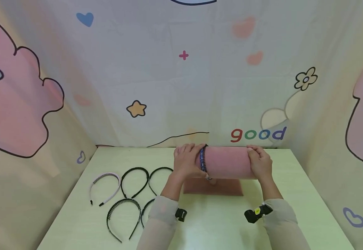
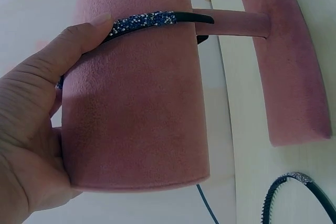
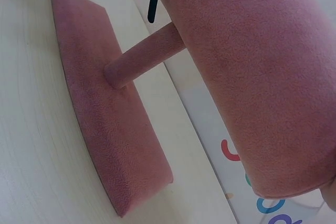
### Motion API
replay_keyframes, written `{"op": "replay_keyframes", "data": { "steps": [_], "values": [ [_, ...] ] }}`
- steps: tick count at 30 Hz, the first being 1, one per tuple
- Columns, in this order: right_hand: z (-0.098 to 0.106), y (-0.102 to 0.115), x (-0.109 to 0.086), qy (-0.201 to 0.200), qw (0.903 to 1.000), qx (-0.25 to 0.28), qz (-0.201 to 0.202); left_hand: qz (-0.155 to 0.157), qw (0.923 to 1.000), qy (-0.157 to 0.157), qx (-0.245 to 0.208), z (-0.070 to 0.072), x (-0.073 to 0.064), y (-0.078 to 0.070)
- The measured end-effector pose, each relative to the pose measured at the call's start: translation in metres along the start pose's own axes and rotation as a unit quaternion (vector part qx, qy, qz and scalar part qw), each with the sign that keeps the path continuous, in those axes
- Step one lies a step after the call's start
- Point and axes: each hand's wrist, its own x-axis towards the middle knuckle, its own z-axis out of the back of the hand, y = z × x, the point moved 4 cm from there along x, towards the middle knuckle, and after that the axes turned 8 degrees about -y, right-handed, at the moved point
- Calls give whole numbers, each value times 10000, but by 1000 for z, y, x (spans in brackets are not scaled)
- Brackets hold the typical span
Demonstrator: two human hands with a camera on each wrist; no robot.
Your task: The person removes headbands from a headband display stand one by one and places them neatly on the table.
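A pink velvet display stand [image 1: 228,163] has a thick horizontal roll on a short post above a flat base [image 1: 212,187]. Around the roll's left part sits a dark headband with blue glitter [image 1: 203,159]; its black tip shows below the roll in the left wrist view. My left hand [image 1: 186,161] grips the headband, thumb on the glittery band [image 2: 144,22] and the other fingers mostly hidden behind the roll. At the roll's right end my right hand [image 1: 261,165] holds the stand, fingers over the top; only a sliver of it shows in the right wrist view.
Several headbands lie on the pale table [image 1: 75,222] to the left: a lilac one [image 1: 116,192], a black one [image 1: 134,168], a dark toothed one [image 1: 123,201] and others partly behind my left arm. A printed curtain [image 1: 181,86] hangs behind the table.
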Motion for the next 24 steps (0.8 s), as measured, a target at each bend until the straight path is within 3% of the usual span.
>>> {"op": "replay_keyframes", "data": {
  "steps": [24],
  "values": [
    [0, 0, 1, 16, 9999, 85, -96, 619, 9903, -16, -1246, 1, -10, 14]
  ]
}}
